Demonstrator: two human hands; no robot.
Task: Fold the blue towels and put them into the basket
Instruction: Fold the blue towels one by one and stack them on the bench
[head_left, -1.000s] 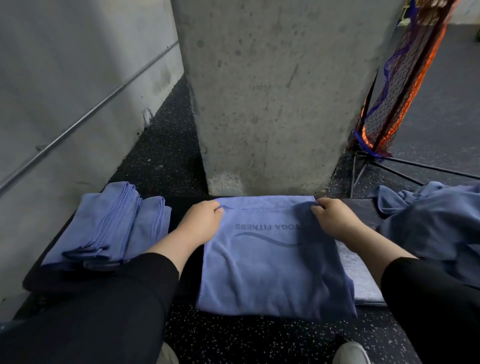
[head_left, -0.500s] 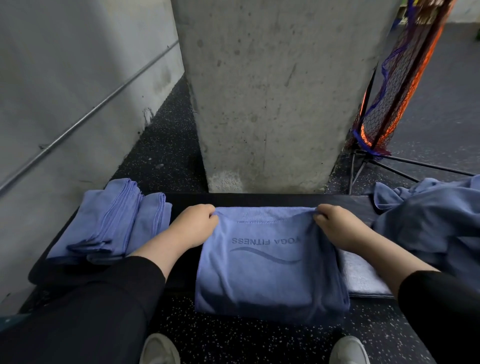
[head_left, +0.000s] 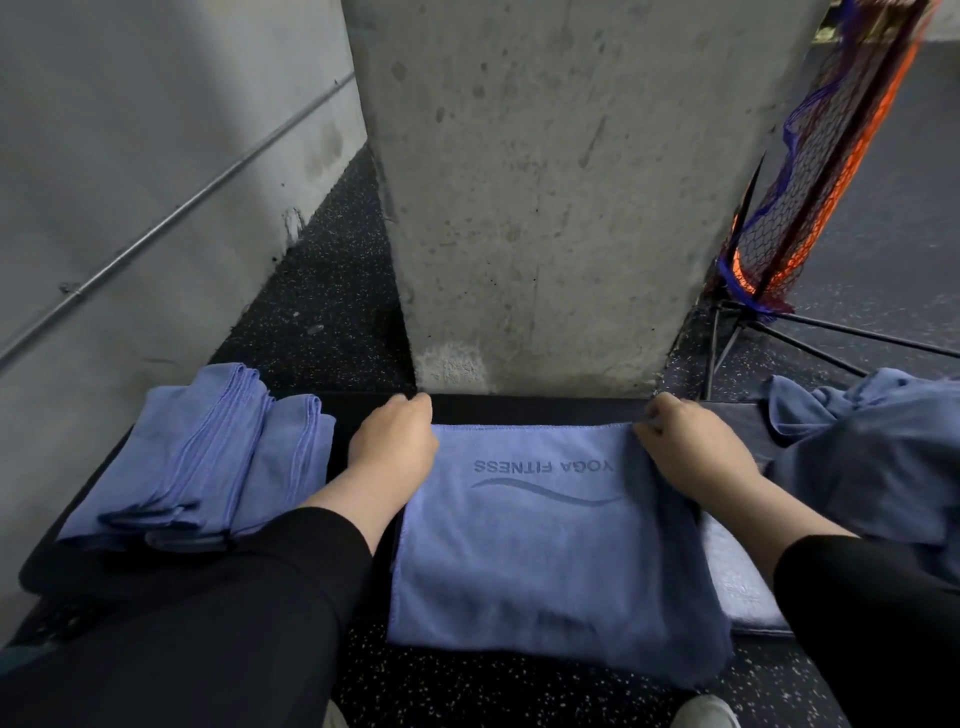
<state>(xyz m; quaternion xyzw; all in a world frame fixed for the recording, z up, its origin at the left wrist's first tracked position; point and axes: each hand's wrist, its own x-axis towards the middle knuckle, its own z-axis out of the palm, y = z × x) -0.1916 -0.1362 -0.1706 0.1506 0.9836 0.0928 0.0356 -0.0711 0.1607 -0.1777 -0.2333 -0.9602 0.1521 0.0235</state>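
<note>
1. Pinching the far left corner of the blue towel (head_left: 550, 540), the left hand (head_left: 393, 441) has its fingers curled round the hem; the right hand (head_left: 693, 447) grips the far right corner the same way, fingers curled on the cloth.
2. That towel lies flat on the dark bench (head_left: 535, 408), directly in front of the concrete pillar (head_left: 561, 197), its near edge hanging over the bench's front; printed lettering faces up.
3. Left of the pillar's base sits a stack of folded towels (head_left: 202, 457) on the bench; right of it lies a loose heap of unfolded towels (head_left: 872, 457).
4. Beside the pillar's right edge stands an orange and blue net (head_left: 821, 171).
</note>
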